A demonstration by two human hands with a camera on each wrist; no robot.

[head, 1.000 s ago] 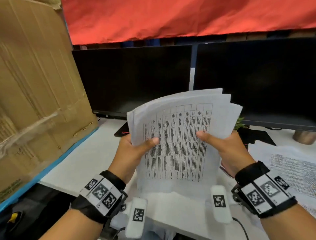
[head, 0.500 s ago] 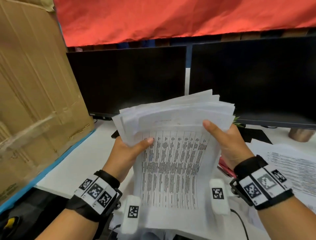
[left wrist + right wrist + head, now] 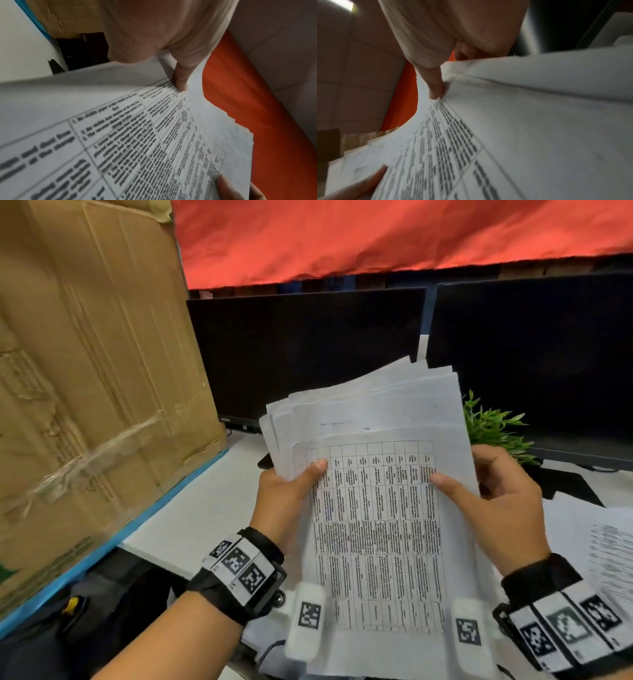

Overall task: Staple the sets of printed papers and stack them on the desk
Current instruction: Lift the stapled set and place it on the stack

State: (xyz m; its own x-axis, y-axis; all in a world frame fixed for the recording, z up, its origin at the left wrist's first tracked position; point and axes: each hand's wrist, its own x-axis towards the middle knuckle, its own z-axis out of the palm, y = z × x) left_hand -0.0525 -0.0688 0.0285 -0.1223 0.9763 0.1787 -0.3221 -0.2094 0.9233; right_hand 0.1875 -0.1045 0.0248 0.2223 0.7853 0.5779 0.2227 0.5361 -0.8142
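Observation:
Both hands hold a thick sheaf of printed papers point(image 3: 373, 508) up over the desk, its front sheet bearing a printed table. My left hand point(image 3: 284, 494) grips the left edge, thumb on the front sheet and fingers behind. My right hand point(image 3: 493, 501) grips the right edge the same way. The sheets are fanned out of line at the top. In the left wrist view the thumb point(image 3: 181, 79) presses on the papers point(image 3: 154, 135). In the right wrist view the thumb point(image 3: 436, 88) presses on the papers point(image 3: 505, 128). No stapler is in view.
Two dark monitors point(image 3: 308, 354) point(image 3: 534, 364) stand at the back of the white desk point(image 3: 191, 515). A large cardboard box point(image 3: 85, 388) stands at the left. A small green plant point(image 3: 493, 426) sits behind the sheaf. More printed papers point(image 3: 609, 546) lie at the right.
The sheaf has tipped back from nearly upright and come lower and closer to me. The front sheet has slid down, leaving the sheets behind it fanned at the top. Both hands keep their grip.

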